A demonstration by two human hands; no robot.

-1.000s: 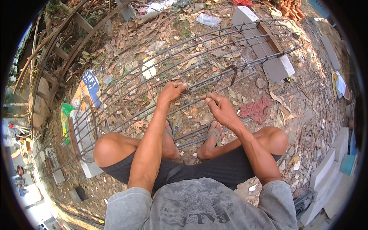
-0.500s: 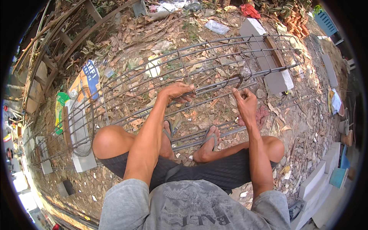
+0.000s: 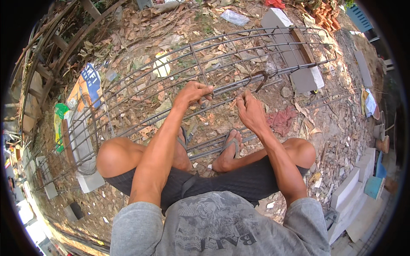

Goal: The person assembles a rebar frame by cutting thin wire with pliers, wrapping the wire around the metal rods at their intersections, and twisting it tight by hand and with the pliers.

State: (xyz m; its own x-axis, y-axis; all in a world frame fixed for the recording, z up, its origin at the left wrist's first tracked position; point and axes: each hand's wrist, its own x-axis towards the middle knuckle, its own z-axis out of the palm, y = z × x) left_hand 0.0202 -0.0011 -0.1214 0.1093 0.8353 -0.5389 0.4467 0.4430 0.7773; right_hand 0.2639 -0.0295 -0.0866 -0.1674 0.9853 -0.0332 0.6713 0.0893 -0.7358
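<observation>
A long rebar cage (image 3: 232, 39), made of thin steel bars crossed by square stirrups, stretches across in front of me. My left hand (image 3: 194, 92) is closed at one of its near long bars, thumb and fingers pinched where a stirrup meets it. My right hand (image 3: 252, 112) is held just on the near side of that bar, fingertips pressed together; whatever is between them is too small to make out. A rusty tool with a curved, hooked end (image 3: 261, 81) hangs over the bar just beyond my right hand.
Pale blocks (image 3: 308, 80) prop the cage's right end, beside a wooden strip (image 3: 302, 46); another block (image 3: 90, 181) is at the left. Coiled wire (image 3: 86, 165) lies there. Loose bars (image 3: 205, 150) run by my sandalled feet. Dry leaves and a red cloth (image 3: 282, 120) cover the ground.
My right hand has moved left and nearer to me, away from the hooked tool and closer to my left hand. The left hand stays at the bar. The view has shifted slightly.
</observation>
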